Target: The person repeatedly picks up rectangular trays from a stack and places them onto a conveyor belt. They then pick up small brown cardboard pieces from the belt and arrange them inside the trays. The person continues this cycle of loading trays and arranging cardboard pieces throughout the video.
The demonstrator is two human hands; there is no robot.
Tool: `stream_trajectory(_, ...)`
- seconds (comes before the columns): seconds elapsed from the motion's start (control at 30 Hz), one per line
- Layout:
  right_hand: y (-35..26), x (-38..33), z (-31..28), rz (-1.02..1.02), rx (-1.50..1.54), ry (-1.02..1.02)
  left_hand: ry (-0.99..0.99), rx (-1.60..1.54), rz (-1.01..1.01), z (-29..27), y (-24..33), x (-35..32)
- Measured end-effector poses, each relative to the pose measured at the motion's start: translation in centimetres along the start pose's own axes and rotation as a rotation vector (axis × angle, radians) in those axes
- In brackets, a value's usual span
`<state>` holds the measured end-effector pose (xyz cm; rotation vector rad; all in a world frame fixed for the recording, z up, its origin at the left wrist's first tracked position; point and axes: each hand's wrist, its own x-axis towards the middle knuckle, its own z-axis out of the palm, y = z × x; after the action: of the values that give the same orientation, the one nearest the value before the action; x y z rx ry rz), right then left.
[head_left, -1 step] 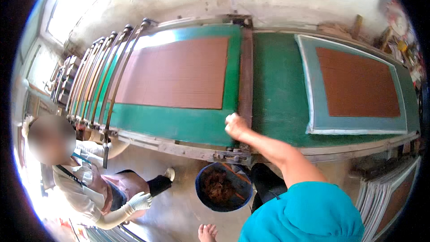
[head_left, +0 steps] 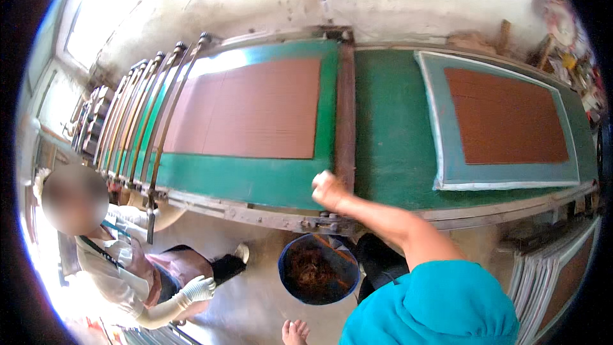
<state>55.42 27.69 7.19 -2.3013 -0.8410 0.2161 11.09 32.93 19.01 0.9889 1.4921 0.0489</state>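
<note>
A bare hand [head_left: 329, 190] reaches up from the teal sleeve [head_left: 440, 306] at the lower edge and rests as a closed fist on the near edge of the green-framed screen [head_left: 255, 179], just beside the dark wooden bar [head_left: 345, 115] that runs away from the person between the two green surfaces. Which of the person's hands this is cannot be told for certain; it comes in from the right side, so it reads as the right one. Whether the fist clasps the frame edge or some small thing is hidden by the fingers. The other hand is out of sight.

The screen holds a reddish-brown ribbed panel [head_left: 249, 108]. To the right a second screen with a pale border [head_left: 440, 153] lies on the green table [head_left: 389, 140], its own brown panel [head_left: 504, 115] bent by the lens. More frames [head_left: 128, 121] stand stacked on edge at the left, their far ends lost in glare.

Below the table's rusty rail [head_left: 255, 217] stands a blue bucket [head_left: 286, 267] with brown contents that are hard to make out. A bare foot [head_left: 295, 331] is cut off at the bottom. At lower left a co-worker crouches, a white-gloved hand [head_left: 199, 289] showing, the body partly washed out by light.
</note>
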Motion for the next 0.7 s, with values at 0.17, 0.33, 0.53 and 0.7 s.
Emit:
stream_trajectory(0.17,-13.3,-10.1,0.1,-0.436,0.348,-0.157,-0.273,0.341,0.217,2.2,-0.6,2.2)
stream_trajectory(0.33,-17.9,-12.3,1.9,-0.512,0.532,-0.543,-0.615,0.777,0.468,9.1,-2.7,6.7)
stream_trajectory(0.53,-4.6,-13.5,-6.4,-0.311,0.551,0.101,-0.933,1.088,0.596,21.3,-1.2,5.1)
stream_trajectory(0.7,15.2,-24.6,-16.3,0.634,0.742,0.235,-1.003,1.098,0.646,33.7,3.5,-1.9)
